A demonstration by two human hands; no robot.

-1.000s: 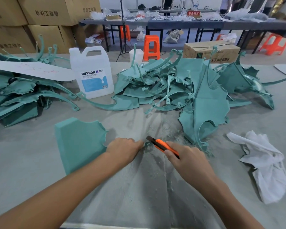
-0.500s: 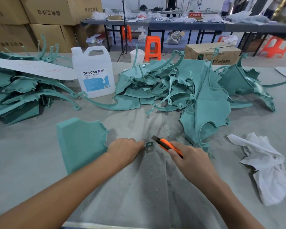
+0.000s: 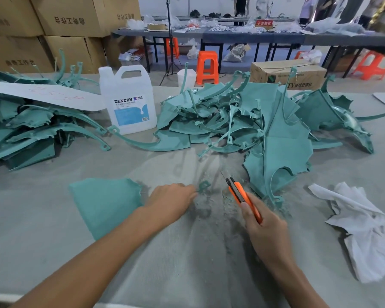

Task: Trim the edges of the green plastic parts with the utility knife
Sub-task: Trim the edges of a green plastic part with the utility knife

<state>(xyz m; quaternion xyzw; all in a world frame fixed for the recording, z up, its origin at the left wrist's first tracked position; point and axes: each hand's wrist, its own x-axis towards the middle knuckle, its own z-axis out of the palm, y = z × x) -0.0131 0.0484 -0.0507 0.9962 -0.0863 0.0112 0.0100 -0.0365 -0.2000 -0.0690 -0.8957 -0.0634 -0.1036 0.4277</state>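
Dusty grey tabletop [image 3: 31,210], left grip [image 3: 171,201] curled over green plastic part [image 3: 105,203] lying left-to-right, looped tip [image 3: 203,186] jutting just right of it, right grip [image 3: 265,230] wrapped round utility knife [image 3: 242,196], blade forward, just beside that tip.

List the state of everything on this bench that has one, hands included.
Orange utility knife: blade out, clear of the part, gripped by right hand.
Flat green plastic part: lying on the table, narrow end gripped by left hand.
White plastic jug: upright, cap on.
White cloth: crumpled.
Heap of green plastic parts: loosely piled.
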